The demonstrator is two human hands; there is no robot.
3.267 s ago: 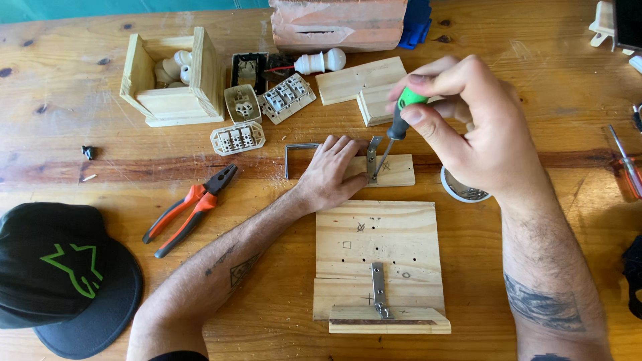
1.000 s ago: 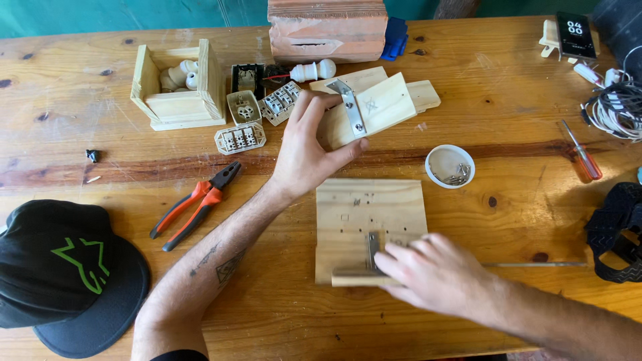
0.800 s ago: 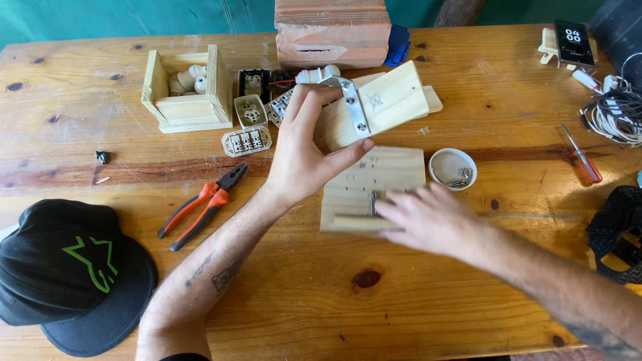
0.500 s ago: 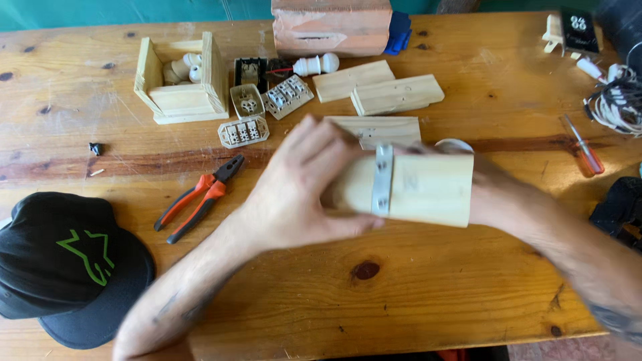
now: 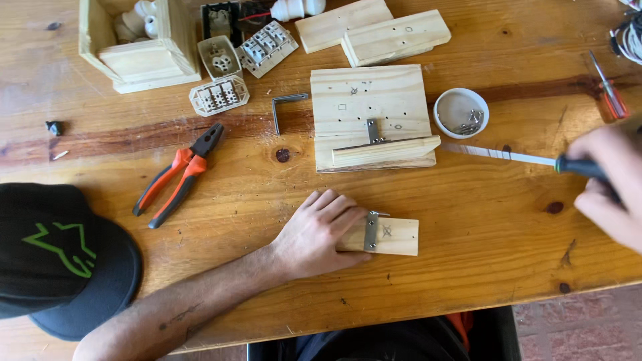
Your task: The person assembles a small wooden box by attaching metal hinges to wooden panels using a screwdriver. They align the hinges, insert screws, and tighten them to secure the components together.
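My left hand (image 5: 319, 231) lies flat on one end of a small pale wooden block (image 5: 394, 236) near the table's front edge, pressing it down. A metal bracket (image 5: 370, 229) crosses the block beside my fingers. At the right edge my right hand (image 5: 612, 182) is closed on a screwdriver (image 5: 508, 156) with a dark handle, its long shaft pointing left over the table. Above the block lies a square wooden board (image 5: 368, 100) with a strip of wood and a metal bracket fixed along its near edge.
A small white bowl of screws (image 5: 460, 112) sits right of the board. Red-handled pliers (image 5: 178, 175), an L-shaped metal bracket (image 5: 284, 107), white electrical sockets (image 5: 221, 95), a wooden box (image 5: 137, 40), two wood pieces (image 5: 374, 30) and a black cap (image 5: 57, 257) lie around.
The wooden pieces that both hands held up in front are now down: the board lies mid-table, the small block under my left hand. My right hand has moved right and taken up a screwdriver.
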